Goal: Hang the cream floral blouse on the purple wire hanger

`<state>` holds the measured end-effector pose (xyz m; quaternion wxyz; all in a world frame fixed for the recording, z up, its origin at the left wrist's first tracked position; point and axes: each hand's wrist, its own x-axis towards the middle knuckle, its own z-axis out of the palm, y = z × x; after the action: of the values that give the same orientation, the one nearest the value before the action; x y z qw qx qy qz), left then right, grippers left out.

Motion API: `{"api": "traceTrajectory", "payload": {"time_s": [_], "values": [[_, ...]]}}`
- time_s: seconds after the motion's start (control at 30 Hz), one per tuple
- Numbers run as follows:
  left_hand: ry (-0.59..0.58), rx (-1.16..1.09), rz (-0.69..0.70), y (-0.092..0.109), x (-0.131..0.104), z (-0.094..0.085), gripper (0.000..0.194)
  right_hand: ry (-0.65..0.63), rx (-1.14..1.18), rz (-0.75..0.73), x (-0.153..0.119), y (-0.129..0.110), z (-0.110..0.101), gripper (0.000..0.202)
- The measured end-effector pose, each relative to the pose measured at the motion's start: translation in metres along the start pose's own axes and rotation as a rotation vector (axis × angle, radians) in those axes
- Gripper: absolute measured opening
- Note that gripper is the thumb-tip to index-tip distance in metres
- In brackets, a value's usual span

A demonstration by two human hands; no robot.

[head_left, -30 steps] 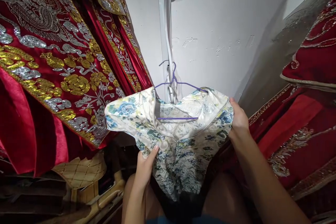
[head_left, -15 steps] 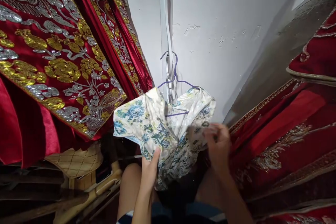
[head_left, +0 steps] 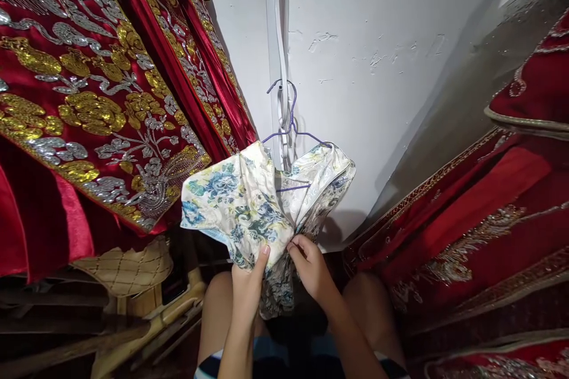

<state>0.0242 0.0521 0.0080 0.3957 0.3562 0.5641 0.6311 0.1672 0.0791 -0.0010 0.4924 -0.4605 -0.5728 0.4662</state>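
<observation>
A white floral dress (head_left: 249, 195) with blue and yellow flowers hangs on a purple hanger (head_left: 293, 121), its neckline open in a V. The hanger's hook is caught at a pale strap (head_left: 280, 41) by the wall. My left hand (head_left: 249, 272) is closed on the dress at its left side, thumb on top and the other fingers hidden behind the cloth. Just below the V of the neckline, my right hand (head_left: 309, 260) pinches the front edge of the dress between thumb and fingertips. The lower part of the dress bunches between my hands.
Red garments with gold and silver sequins (head_left: 102, 112) hang close on the left. More red embroidered cloth (head_left: 466, 237) hangs on the right. A wooden chair (head_left: 178, 302) with a quilted tan cushion (head_left: 128, 266) stands at lower left. A white wall (head_left: 364, 12) is ahead.
My right hand has moved left and down from the right sleeve to the front of the neckline, where it pinches the cloth. My left hand keeps its hold.
</observation>
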Motion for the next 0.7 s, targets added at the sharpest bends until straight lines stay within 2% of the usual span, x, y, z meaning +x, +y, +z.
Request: {"api": "traceTrajectory", "payload": {"time_s": [0.07,0.13,0.17,0.2,0.23,0.27,0.33,0.4,0.47,0.53,0.63,0.7], "values": [[0.189,0.029,0.103,-0.008,-0.001,0.004,0.055,0.047,-0.023,0.029,-0.003,-0.001,-0.005,0.031],[0.421,0.105,0.378,-0.019,-0.005,0.007,0.059,0.029,-0.033,0.057,-0.006,-0.002,-0.011,0.031],[0.49,0.169,0.528,-0.024,-0.007,0.009,0.059,0.007,-0.031,0.073,-0.009,-0.002,-0.014,0.031],[0.498,0.24,0.65,-0.03,-0.01,0.011,0.056,-0.015,-0.026,0.092,-0.011,-0.003,-0.016,0.029],[0.435,0.309,0.723,-0.035,-0.013,0.014,0.049,-0.036,-0.019,0.108,-0.013,-0.005,-0.018,0.027],[0.309,0.358,0.739,-0.039,-0.016,0.018,0.04,-0.051,-0.012,0.117,-0.016,-0.008,-0.019,0.026],[0.039,0.362,0.663,-0.045,-0.021,0.027,0.024,-0.077,-0.003,0.108,-0.019,-0.014,-0.02,0.026],[-0.131,0.312,0.557,-0.048,-0.024,0.037,0.013,-0.104,0.008,0.094,-0.018,-0.024,-0.021,0.027],[-0.205,0.309,0.513,-0.047,-0.022,0.044,0.008,-0.098,0.035,0.102,-0.01,-0.036,-0.024,0.025],[-0.274,0.352,0.537,-0.044,-0.018,0.048,0.015,-0.047,0.073,0.107,0.008,-0.054,-0.032,0.02],[-0.363,0.451,0.564,-0.04,-0.01,0.05,0.019,0.051,0.126,0.047,0.048,-0.095,-0.046,0.017],[-0.43,0.532,0.56,-0.041,-0.007,0.049,0.019,0.026,0.192,-0.023,0.074,-0.125,-0.05,0.021]]}}
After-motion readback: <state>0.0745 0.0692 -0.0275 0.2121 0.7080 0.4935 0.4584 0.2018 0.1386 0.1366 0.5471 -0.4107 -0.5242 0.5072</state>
